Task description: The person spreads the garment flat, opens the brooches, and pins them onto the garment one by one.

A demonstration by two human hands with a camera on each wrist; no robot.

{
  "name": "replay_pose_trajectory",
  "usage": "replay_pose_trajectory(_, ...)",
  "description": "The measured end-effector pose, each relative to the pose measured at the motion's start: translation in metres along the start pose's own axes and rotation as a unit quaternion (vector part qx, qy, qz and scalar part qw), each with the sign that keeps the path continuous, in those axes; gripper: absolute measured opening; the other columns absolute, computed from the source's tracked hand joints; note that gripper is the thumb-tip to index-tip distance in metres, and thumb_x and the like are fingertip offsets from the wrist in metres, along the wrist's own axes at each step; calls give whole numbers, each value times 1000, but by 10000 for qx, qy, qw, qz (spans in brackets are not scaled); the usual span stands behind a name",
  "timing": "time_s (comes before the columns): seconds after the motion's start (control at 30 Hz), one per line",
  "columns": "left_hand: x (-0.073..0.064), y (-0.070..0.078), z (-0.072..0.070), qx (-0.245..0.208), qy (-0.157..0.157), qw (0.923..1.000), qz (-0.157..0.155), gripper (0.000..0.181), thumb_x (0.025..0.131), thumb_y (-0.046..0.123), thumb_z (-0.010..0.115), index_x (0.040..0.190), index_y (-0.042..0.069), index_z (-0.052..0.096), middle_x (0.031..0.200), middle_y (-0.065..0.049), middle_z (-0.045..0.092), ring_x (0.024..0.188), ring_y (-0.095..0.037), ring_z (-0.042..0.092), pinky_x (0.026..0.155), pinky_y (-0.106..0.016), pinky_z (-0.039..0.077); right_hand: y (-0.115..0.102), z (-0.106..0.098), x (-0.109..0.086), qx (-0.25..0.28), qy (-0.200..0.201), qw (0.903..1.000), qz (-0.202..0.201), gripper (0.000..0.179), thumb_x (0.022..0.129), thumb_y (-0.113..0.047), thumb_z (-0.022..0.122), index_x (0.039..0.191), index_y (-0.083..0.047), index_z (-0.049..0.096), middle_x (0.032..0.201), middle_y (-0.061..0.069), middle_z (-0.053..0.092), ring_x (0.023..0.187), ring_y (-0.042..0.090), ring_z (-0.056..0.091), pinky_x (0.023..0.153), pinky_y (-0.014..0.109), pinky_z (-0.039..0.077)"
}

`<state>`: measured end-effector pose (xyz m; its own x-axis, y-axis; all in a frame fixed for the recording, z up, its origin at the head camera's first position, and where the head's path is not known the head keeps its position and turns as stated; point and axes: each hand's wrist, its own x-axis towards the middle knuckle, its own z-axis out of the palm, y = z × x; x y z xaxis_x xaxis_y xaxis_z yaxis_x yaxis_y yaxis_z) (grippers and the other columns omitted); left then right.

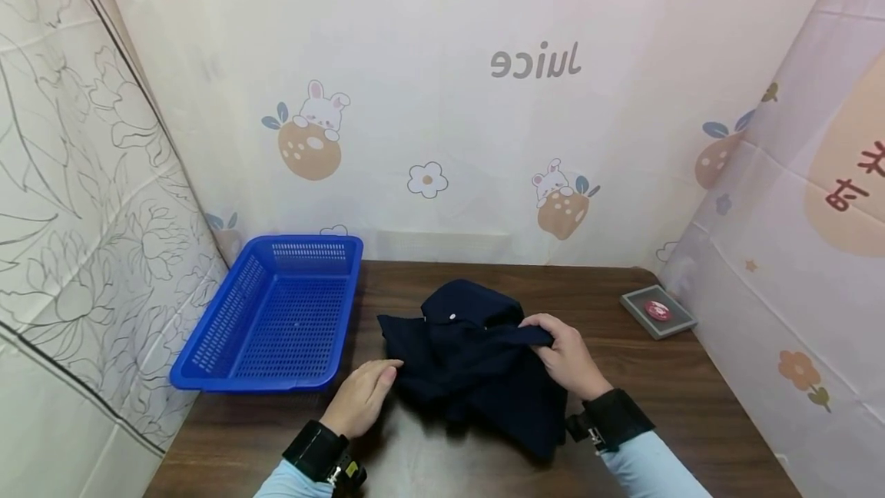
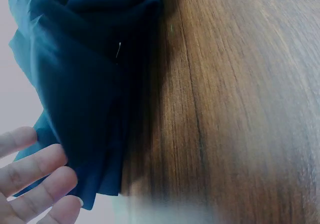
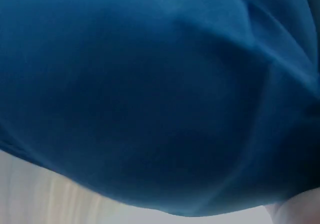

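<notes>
A dark navy shirt [image 1: 477,375] lies bunched on the table, with a small white button showing near its raised back part. My right hand [image 1: 570,360] pinches a fold at the shirt's right side, thumb below and fingers above. In the right wrist view the shirt's cloth [image 3: 150,94] fills nearly everything, and only a bit of the hand shows in the lower corner. At the shirt's left edge is my left hand [image 1: 361,398], fingers extended, fingertips right at the cloth. The left wrist view shows its fingers [image 2: 50,184] spread beside the hanging fabric.
A blue perforated plastic basket [image 1: 349,313] stands to the left on the brown wooden table [image 1: 664,406]. At the back right lies a small grey square tray [image 1: 639,300] with a red round piece [image 1: 657,310] on it. Printed curtains enclose the back and sides.
</notes>
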<state>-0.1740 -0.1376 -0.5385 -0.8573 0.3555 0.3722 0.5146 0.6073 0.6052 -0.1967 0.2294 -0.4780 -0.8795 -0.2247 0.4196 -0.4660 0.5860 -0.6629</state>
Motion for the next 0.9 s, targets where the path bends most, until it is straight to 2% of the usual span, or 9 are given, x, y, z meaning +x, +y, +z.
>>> replay_pose_trajectory(0.1,0,-2,1,25,-104,9999,-22,36,105,28,39,119,9,67,117,-2,66,112,-17,59,94,-39,46,10,1,-7,-131,-214,9992,326,28,88,0,67,103,-23,65,107,-6,65,99,15,61,82,30,50)
replay_pose_trajectory(0.27,2,-4,2,144,-123,9998,23,37,105,29,39,116,8,67,115,-2,67,110,-18,61,92,-39,47,24,8,-21,-368,-899,9932,646,34,83,3,70,99,-26,66,113,1,66,107,20,60,87,40,50)
replay_pose_trajectory(0.47,3,-6,4,261,29,9996,-36,36,104,29,42,112,7,69,110,-3,68,105,-18,63,90,-39,48,39,21,-31,-971,-1583,9813,512,33,78,-1,73,95,-29,67,101,-10,65,101,16,61,85,41,48)
replay_pose_trajectory(0.6,2,-7,5,322,17,9994,-124,37,104,32,41,112,8,69,110,-3,68,105,-17,63,90,-38,48,44,26,-32,-1232,-1968,9718,423,30,76,-1,73,94,-25,69,98,-11,64,96,14,60,83,41,49)
replay_pose_trajectory(0.67,2,-8,7,320,6,9994,-160,37,104,32,41,113,9,69,111,-3,68,105,-17,63,90,-38,48,44,27,-31,-1280,-2170,9666,468,27,77,-2,72,94,-23,69,98,-9,64,96,15,60,83,42,49)
replay_pose_trajectory(0.77,1,-8,9,319,-22,9993,-192,37,104,33,42,113,9,69,110,-2,68,104,-17,63,90,-38,48,38,24,-30,-1316,-2574,9554,606,26,80,-4,69,101,-19,69,107,-2,64,103,21,59,87,46,47)
replay_pose_trajectory(0.9,1,-8,11,355,-54,9991,-203,36,103,34,43,112,9,69,108,-2,68,102,-17,63,87,-39,49,18,11,-22,-1219,-3100,9398,761,39,82,0,62,119,-9,64,125,9,59,120,31,52,96,53,41)
